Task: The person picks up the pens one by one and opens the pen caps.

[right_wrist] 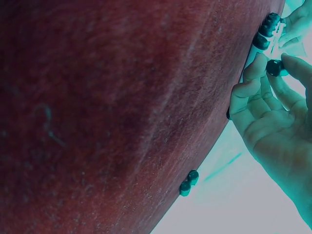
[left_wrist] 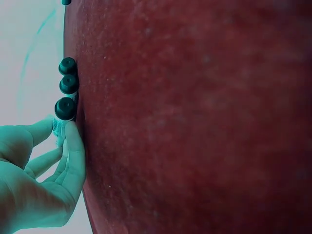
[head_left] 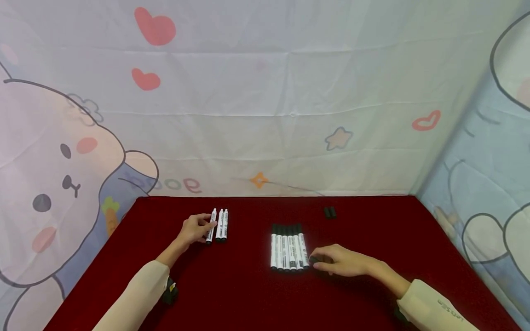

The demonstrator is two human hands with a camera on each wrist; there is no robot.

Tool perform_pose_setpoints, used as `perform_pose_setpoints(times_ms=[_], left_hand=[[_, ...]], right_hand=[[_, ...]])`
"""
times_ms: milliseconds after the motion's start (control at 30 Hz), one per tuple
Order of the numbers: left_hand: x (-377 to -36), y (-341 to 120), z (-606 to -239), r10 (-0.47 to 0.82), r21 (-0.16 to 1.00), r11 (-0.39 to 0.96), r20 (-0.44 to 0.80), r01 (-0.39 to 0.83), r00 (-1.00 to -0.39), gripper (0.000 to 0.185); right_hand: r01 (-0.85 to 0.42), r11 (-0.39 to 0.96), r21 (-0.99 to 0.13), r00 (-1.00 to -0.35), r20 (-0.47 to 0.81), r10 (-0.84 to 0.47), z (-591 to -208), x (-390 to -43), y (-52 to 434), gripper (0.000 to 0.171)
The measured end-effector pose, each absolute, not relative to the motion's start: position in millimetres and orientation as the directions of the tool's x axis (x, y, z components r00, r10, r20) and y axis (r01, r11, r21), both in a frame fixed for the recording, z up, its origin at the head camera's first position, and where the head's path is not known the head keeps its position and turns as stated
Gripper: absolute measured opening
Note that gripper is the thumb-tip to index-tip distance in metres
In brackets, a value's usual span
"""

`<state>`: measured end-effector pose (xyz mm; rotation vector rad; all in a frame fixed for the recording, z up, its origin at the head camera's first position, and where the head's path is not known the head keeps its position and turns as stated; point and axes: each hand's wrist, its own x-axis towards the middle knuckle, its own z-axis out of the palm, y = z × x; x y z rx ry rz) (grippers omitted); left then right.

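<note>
- The step in hand looks like laying a bare-tipped marker (head_left: 210, 234) down with the left hand (head_left: 195, 228) while the right hand (head_left: 342, 261) sees to its black cap (head_left: 314, 259).
- The held marker is just left of two uncapped markers (head_left: 221, 225), its white tip pointing to the far edge of the tabletop (head_left: 244, 294). It leans slightly, so squaring it to its neighbours before letting go would keep the set even.
- A light grip low on the barrel should do, with the fingers clear of the tip and of the pair beside it.
- For the cap, a sensible spot would be next to the two loose caps (head_left: 327, 212) near the far edge. Lifting it clear of the row of six capped markers (head_left: 291, 250) would avoid nudging the nearest one.
- Left fingers: narrow, thumb and fingers closed about the marker's barrel; whether it bears fully on the cloth I cannot tell.
- Right fingers: thumb and a fingertip pinch the cap, the gap only its width; it sits just right of the row's near end.
</note>
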<state>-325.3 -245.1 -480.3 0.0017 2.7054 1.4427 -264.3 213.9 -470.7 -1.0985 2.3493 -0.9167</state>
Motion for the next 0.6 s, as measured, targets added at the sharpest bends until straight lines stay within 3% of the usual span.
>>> perform_pose_setpoints(times_ms=[600], left_hand=[[-341, -237, -483, 0.015, 0.803, 0.596, -0.025, -0.011, -1.0, 0.047]], right_hand=[[-0.535, 0.486, -0.691, -0.624, -0.065, -0.779, -470, -265, 218, 0.033]])
